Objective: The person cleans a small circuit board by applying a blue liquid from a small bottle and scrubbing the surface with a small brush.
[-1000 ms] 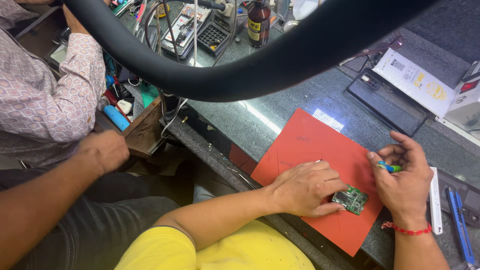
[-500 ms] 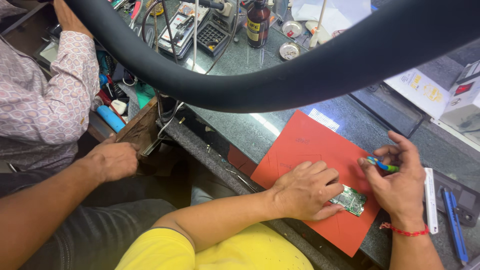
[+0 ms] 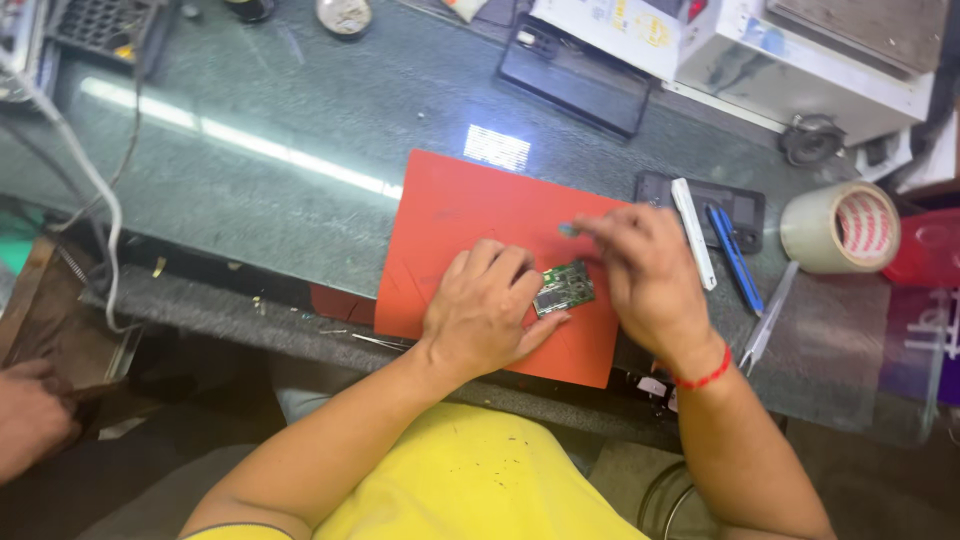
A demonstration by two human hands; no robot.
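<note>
Nearest, the left hand (image 3: 487,312) pins a small green circuit board (image 3: 564,288) to the red mat (image 3: 470,215), the right hand (image 3: 645,270) pinches a small blurred tool beside it, and beyond stretches a grey-green bench (image 3: 300,120) with tape roll (image 3: 840,227) and white boxes (image 3: 800,50).

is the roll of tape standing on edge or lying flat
Lying flat. The tape roll rests on the tabletop with its round core opening facing up at the camera, right of the blue pen.
</note>
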